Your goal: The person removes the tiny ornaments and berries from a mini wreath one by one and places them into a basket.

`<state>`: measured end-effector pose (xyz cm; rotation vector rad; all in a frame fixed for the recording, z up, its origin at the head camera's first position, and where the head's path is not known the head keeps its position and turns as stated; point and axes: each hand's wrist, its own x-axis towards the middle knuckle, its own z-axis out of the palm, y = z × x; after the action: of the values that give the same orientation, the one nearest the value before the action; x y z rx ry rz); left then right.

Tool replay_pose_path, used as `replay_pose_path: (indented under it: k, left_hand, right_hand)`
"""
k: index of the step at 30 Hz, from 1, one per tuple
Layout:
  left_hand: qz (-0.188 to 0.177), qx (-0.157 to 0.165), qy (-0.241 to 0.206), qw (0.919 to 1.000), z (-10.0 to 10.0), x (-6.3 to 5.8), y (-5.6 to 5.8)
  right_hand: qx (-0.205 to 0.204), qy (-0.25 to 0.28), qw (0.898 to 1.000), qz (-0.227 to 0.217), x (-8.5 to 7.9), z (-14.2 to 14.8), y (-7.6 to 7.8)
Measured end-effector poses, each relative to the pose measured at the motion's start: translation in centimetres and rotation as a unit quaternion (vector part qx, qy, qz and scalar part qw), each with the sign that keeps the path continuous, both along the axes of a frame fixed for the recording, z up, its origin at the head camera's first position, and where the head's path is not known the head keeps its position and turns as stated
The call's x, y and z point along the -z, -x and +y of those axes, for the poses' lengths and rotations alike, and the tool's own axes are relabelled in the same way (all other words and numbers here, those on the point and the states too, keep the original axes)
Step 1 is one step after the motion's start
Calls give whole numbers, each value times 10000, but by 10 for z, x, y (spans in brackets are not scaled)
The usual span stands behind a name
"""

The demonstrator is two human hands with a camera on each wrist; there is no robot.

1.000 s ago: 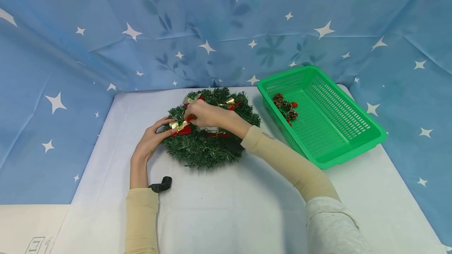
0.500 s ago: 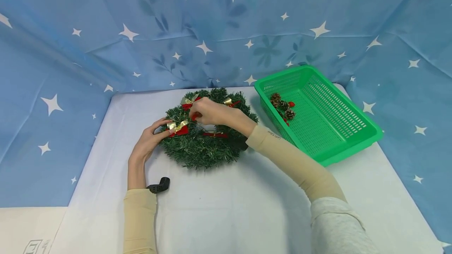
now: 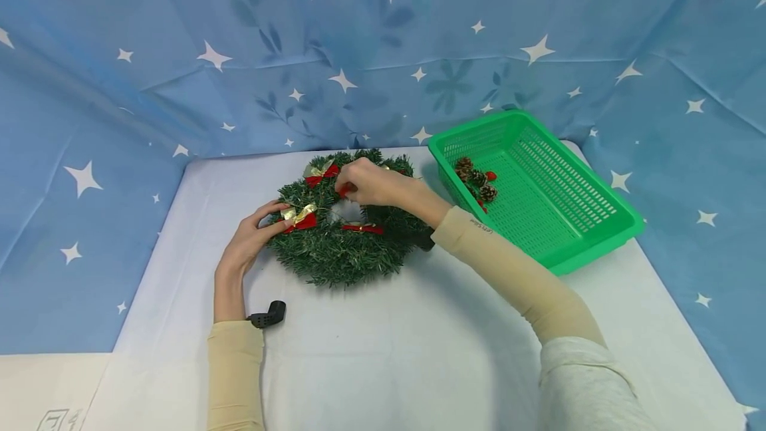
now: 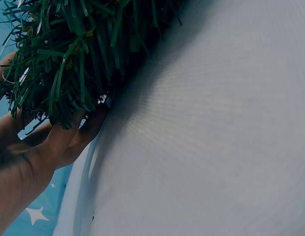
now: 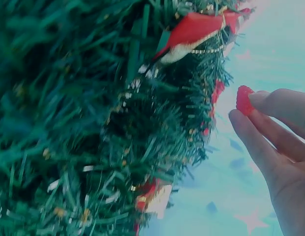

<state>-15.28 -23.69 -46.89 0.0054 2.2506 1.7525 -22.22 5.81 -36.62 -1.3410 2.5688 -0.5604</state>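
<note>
A green tinsel wreath (image 3: 335,259) lies on the white-covered table, trimmed with several red and gold bows. My left hand (image 3: 250,239) grips its left edge, the thumb by a bow (image 3: 301,218); in the left wrist view, the fingers (image 4: 69,140) reach around the wreath's side. Over the upper part of the ring, near its centre hole, is my right hand (image 3: 374,183). Between its thumb and fingertips it pinches a small bumpy red berry (image 5: 244,100), best seen in the right wrist view. That hand and forearm hide part of the wreath's right side.
A green plastic basket (image 3: 604,238) stands to the right of the wreath. Several pine cones (image 3: 487,193) and red berries (image 3: 491,176) lie at its left end. A blue star-patterned cloth (image 3: 383,108) rises behind the table.
My right hand has moved right, from beside the left bow to above the centre hole, with the red berry in its fingers. The left hand keeps its hold on the wreath.
</note>
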Motion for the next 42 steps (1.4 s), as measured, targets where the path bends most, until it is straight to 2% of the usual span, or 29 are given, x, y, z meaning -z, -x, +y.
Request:
replay_pose_path:
  k: [18,26,42]
  left_hand:
    - [-24,-12,26,10000,0,1,2]
    - [80,56,42,9999,-1,0,3]
    - [-23,11,32,10000,-1,2,2]
  right_hand:
    - [368,104,9992,-97,-8,39,1]
    - [481,142,9987,-50,-10,54,0]
    - [619,183,9975,290,-14,82,0]
